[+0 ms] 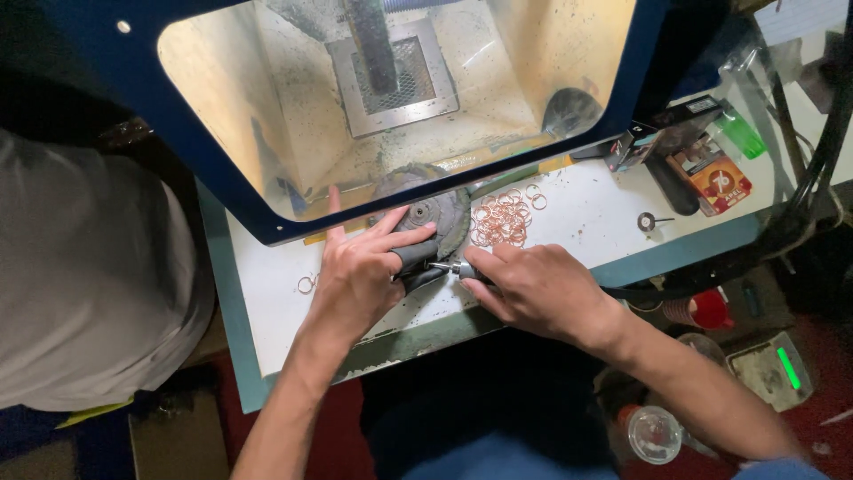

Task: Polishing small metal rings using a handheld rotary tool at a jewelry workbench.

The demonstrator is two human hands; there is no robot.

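Small metal rotary tool (451,267), shiny tip, lies at the white bench's (267,302) front edge, pinched in right hand (538,289) fingers. Left hand (360,276) presses a dark rubbery block (416,260) just beside the tip, fingers spread flat. Behind: round grey worn disc (435,212). Heap of thin copper-coloured rings (502,218) near it; two loose rings (306,284) left. Blue-framed window hood (222,191) above.

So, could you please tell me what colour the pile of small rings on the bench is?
The rings are coppery pink, seen best in the head view, just beyond the right hand.
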